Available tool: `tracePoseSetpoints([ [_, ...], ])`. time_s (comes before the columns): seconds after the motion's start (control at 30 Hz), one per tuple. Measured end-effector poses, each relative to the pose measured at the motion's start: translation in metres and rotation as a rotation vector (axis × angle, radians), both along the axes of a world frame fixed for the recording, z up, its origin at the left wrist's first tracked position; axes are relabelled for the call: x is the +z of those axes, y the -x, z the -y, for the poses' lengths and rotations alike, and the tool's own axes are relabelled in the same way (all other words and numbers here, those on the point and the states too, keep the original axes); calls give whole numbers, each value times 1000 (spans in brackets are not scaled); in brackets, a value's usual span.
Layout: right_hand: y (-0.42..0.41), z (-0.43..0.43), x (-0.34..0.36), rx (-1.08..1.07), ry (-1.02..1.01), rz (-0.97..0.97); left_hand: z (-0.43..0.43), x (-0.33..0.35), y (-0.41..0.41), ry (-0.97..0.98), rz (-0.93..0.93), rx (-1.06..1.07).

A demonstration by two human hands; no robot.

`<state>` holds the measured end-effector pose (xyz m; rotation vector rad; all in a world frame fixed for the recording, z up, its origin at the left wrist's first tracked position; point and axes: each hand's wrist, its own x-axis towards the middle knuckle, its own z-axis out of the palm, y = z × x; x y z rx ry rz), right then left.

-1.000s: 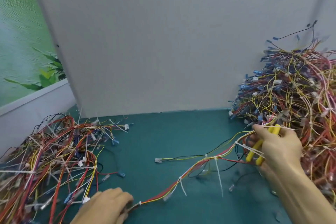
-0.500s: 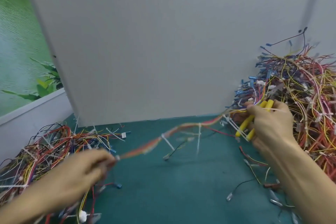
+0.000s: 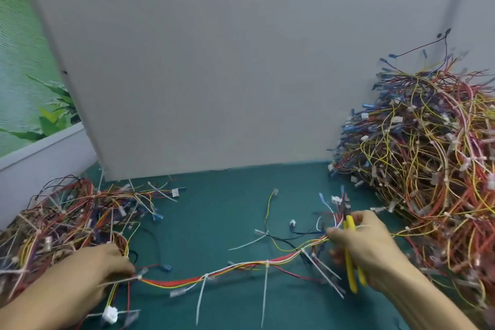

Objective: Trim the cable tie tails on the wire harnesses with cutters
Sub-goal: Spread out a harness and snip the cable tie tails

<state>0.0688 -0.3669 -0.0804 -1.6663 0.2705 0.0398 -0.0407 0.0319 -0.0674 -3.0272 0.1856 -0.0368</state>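
A wire harness (image 3: 241,268) of red, yellow and white wires lies stretched across the green mat between my hands. Several long white cable tie tails (image 3: 265,292) hang from it. My left hand (image 3: 91,268) pinches the harness's left end, near a white connector (image 3: 110,314). My right hand (image 3: 367,246) grips the yellow-handled cutters (image 3: 351,254), jaws pointing away from me, and its thumb and fingers also pinch the harness's right end.
A tall heap of harnesses (image 3: 434,169) fills the right side and reaches my right wrist. A lower heap (image 3: 61,222) with long tie tails lies at the left. A grey board (image 3: 214,61) stands behind the green mat (image 3: 230,201).
The harness was held up taut in the air half a second ago; both hands have come down and it now lies on the mat. My right hand moved toward me, away from the right heap.
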Motion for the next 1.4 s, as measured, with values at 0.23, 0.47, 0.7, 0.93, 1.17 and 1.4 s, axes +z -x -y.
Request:
tracePoseSetpoints([
  [0.23,10,6,4,52,-75,-51,24,-18,5,-130,-105,83],
  [0.47,11,16,4,32,-164,-43,59,3,9,-110,-48,155],
  [0.7,-4,-8,0,55,-73,-28,89,-26,17,49,-114,209],
  [0.93,-7,-4,19,35,-295,89,83,31,5,21,470,157],
  [1.17,-15,4,14,35,-152,87,118,29,-63,478,520,-236],
  [1.4,-17,2,-18,132,51,-27,120,-50,-71,694,164,-21],
])
